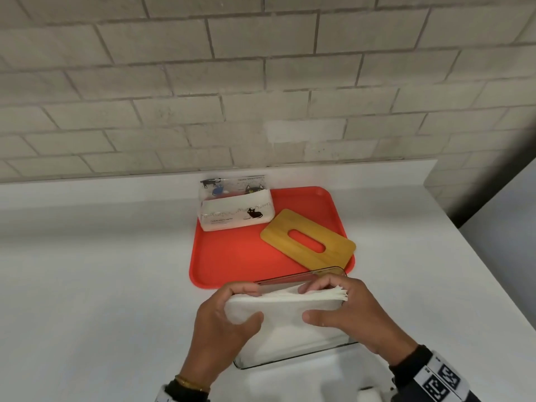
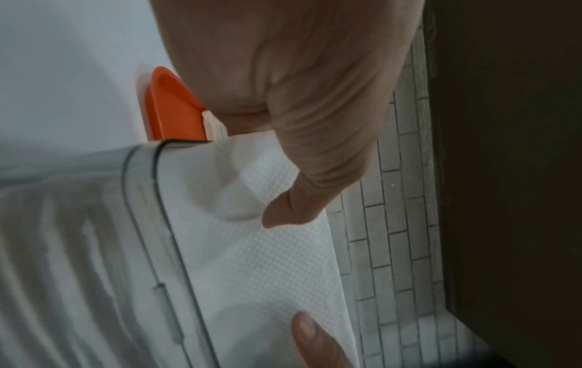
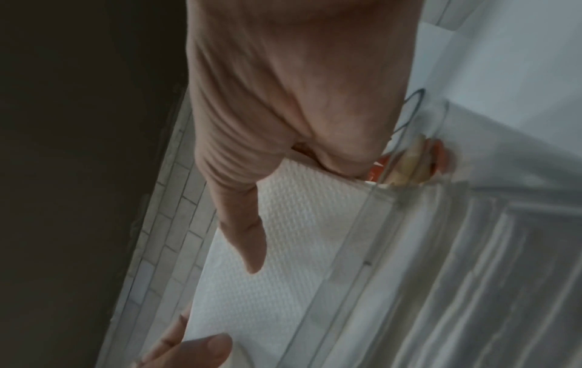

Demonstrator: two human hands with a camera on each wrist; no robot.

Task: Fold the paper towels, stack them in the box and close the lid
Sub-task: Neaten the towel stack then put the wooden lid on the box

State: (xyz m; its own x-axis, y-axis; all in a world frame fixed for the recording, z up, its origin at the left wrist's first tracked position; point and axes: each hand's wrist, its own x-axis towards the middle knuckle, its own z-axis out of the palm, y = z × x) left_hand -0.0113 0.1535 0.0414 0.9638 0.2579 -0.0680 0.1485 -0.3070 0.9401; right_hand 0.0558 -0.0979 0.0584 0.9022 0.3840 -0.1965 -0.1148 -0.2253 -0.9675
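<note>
- Both hands grip the towel stack [image 1: 285, 310] by its ends: left hand [image 1: 223, 323] and right hand [image 1: 351, 311], thumbs in front, fingers curled over the top.
- Stack sits partly in the clear box [image 1: 293, 359], top edge above the rim.
- Risk: loose sheet edges at the right could snag the rim and splay.
- Risk: uneven push tips the light box.
- Tray [image 1: 232, 256] holds lid [image 1: 307, 240] and tissue pack [image 1: 236, 210]; lid not on yet.

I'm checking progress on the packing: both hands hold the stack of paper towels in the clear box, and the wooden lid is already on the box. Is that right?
Not quite. The wooden lid is not on the clear box; the head view shows it lying on the red tray behind it. The rest holds: the left hand and right hand both hold the stack of paper towels in the box.
</note>
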